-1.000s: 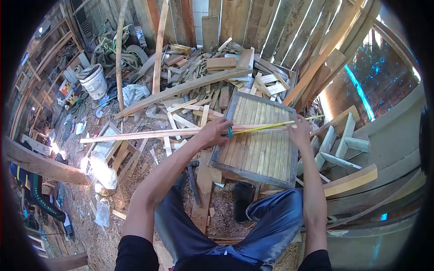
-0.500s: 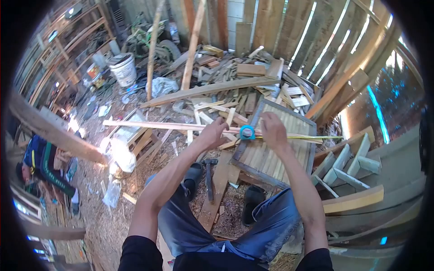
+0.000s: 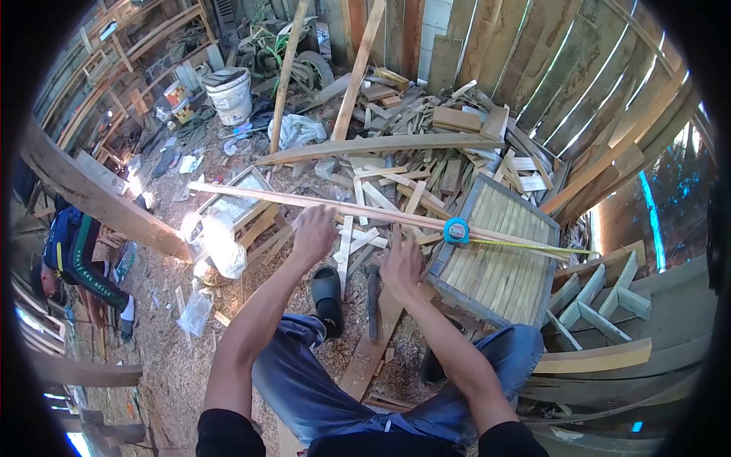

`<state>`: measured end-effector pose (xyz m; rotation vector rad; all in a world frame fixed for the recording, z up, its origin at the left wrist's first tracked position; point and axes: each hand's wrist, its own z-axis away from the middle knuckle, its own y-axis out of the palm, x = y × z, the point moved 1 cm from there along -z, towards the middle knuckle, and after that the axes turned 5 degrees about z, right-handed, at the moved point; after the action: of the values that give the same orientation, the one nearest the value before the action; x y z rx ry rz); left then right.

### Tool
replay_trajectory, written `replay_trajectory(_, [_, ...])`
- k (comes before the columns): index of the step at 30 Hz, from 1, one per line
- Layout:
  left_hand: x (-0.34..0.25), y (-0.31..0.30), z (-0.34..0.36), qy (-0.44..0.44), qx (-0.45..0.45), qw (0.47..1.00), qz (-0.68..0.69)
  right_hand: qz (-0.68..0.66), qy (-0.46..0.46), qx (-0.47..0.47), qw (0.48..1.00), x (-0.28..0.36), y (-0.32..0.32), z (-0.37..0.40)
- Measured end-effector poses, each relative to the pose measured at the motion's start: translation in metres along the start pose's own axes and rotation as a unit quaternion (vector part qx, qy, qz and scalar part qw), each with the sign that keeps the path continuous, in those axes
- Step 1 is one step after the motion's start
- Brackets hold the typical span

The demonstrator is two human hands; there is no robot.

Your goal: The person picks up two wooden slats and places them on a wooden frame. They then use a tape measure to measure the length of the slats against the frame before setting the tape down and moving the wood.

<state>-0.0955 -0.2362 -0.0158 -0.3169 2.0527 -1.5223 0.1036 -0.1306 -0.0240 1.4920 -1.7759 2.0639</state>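
Observation:
A long thin wooden strip [image 3: 365,208] lies slantwise in front of me, its right end across a slatted wooden panel [image 3: 495,266]. My left hand [image 3: 313,234] is on the strip left of its middle, fingers curled over it. At the strip's near edge, my right hand [image 3: 402,263] has its fingers apart, with nothing visible in them. Just right of that hand, a blue tape measure [image 3: 457,230] rests on the strip over the panel. Its yellow blade [image 3: 525,245] runs out to the right. A hammer [image 3: 372,301] stands between my feet, below my right hand.
Scrap wood [image 3: 426,171] is heaped behind the strip, with a long beam [image 3: 381,145] across it. A post [image 3: 114,198] slants at left, near another person [image 3: 80,259] bending down. A white bucket [image 3: 229,97] stands at back left. Wooden frames [image 3: 601,297] lie at right.
My right hand has left the tape measure area and moved left and down to the strip's near edge. My left hand has shifted left along the strip. The camera view has also shifted.

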Motion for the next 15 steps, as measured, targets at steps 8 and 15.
replay_trajectory(8, [-0.016,0.05,-0.074,0.272,0.079,0.959,0.001,0.39,-0.117,-0.01,0.913,-0.035,-0.094,-0.053])
replay_trajectory(15, [-0.01,0.067,-0.086,0.256,0.111,0.959,0.043,0.422,-0.193,0.107,0.879,-0.083,-0.1,-0.077])
